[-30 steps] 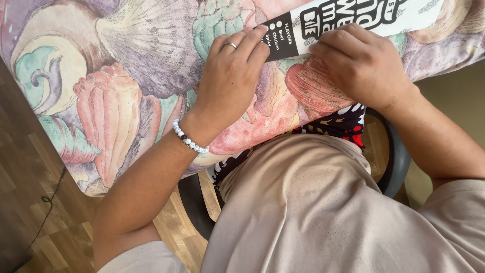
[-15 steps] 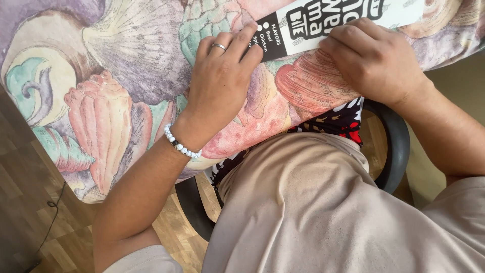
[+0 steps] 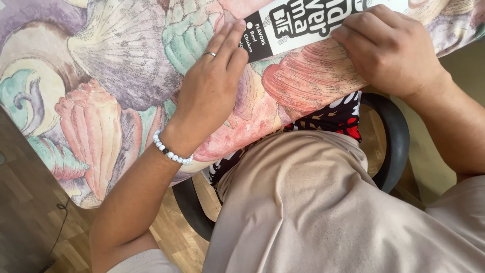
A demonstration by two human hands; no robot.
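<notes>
At the top edge of the view, on a seashell-patterned tablecloth (image 3: 116,76): a flat black-and-white printed card (image 3: 303,23), long and narrow, lying slantwise, upper part cut off by the frame. Pressed onto its near left corner, the left hand (image 3: 212,91), palm down, fingers straight and together, tips touching the black end of the card; flat rather than curled, gripping nothing. A thin ring (image 3: 210,53) on one finger, a bracelet of white beads with one dark bead (image 3: 172,151) round the wrist. On the card's right part, the right hand (image 3: 391,50), knuckles up, fingers bent over and bearing down on the card's lower edge against the cloth; fingertips hidden beneath the hand, so cannot tell whether pinching the card or merely pressing it. Both hands well apart, the printed middle of the card bare between them.

Beneath the card, the cloth in pinks, greens, purples and creams, draped over the table edge and hanging down toward the lap. Below that, a beige shirt (image 3: 323,212) filling the lower middle, with a strip of black, red and white patterned fabric (image 3: 333,114) showing just under the cloth's hem. Around the body, the dark curved rim of a chair (image 3: 394,146). Lower left, wooden floorboards (image 3: 30,217) with a thin dark cable (image 3: 58,232) lying across them.
</notes>
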